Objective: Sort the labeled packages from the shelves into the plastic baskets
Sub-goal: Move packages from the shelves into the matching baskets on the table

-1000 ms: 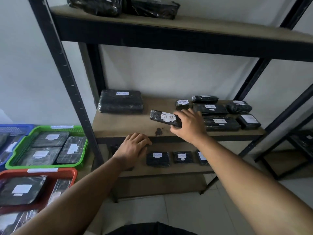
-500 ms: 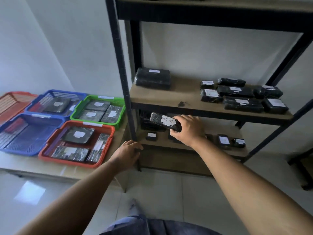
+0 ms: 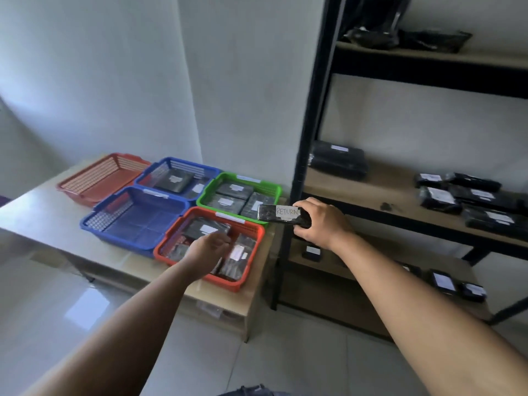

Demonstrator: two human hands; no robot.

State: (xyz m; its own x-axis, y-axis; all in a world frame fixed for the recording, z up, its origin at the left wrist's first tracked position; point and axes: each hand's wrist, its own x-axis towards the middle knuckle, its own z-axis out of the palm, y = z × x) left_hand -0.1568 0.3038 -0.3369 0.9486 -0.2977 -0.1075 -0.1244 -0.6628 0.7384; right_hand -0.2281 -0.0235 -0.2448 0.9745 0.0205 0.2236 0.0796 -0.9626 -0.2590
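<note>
Black film-wrapped package [image 3: 283, 214] marked RETURN is clamped in my right hand [image 3: 320, 224], fingers [image 3: 307, 204] curled over its top edge, thumb beneath. A second ago it lay on the middle shelf [image 3: 380, 192]; it has since been lifted clear and carried left, and now hangs in the air over the near corner of the green basket [image 3: 268, 188], just beside the shelf upright [image 3: 311, 138]. Transfer is therefore underway; placement not yet made. My left hand [image 3: 210, 247] has left the shelf edge and sits over the front red basket [image 3: 254, 230], empty, fingers loosely curled; I cannot tell whether it touches the contents.

Materials: package is a slim, rigid-looking bar in glossy, creased wrap with a white paper label. Baskets are moulded plastic with slotted lattice walls. Front blue basket [image 3: 97, 221] and rear red basket [image 3: 85, 184] appear empty; the rear blue basket [image 3: 200, 167], the green and the front red hold flat labelled packs. Desk [image 3: 37, 215] is pale and smooth. Further packages [image 3: 440, 198] remain on the shelf boards.
</note>
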